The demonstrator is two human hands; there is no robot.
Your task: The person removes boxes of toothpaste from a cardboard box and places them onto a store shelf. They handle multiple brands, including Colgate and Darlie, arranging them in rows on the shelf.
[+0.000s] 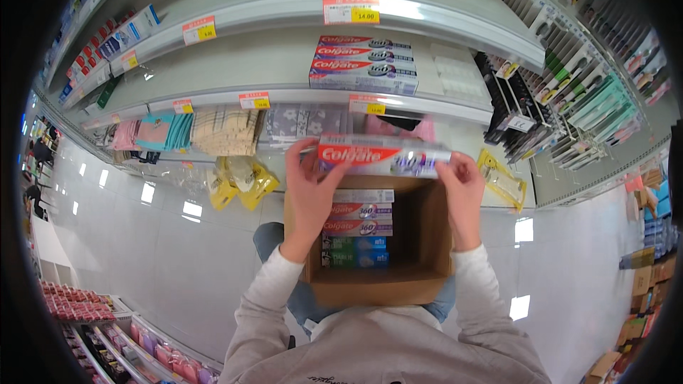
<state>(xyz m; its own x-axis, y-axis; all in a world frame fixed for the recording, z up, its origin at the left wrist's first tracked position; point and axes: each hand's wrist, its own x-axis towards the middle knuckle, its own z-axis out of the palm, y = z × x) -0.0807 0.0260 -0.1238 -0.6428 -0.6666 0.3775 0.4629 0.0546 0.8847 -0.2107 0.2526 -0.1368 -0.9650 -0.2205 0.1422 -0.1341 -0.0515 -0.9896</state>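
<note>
A red, white and purple toothpaste box (pixel 380 156) is held level between my two hands, in front of the shelves. My left hand (pixel 309 188) grips its left end, and my right hand (pixel 461 181) grips the right end. Beneath it, an open cardboard carton (pixel 373 284) rests around my lap, holding several white-and-purple toothpaste boxes (pixel 356 217) and blue-green boxes (pixel 353 259). On the shelf above my hands sits a stack of several similar white, red and purple boxes (pixel 359 67).
Shelf edges (pixel 284 103) with price tags cross ahead. Folded cloths (pixel 220 131) lie below, with yellow packages (pixel 245 181) near the front. Hanging goods (pixel 583 107) line the right side. A pink-goods display (pixel 163 352) is at lower left; stacked boxes (pixel 644 291) are far right.
</note>
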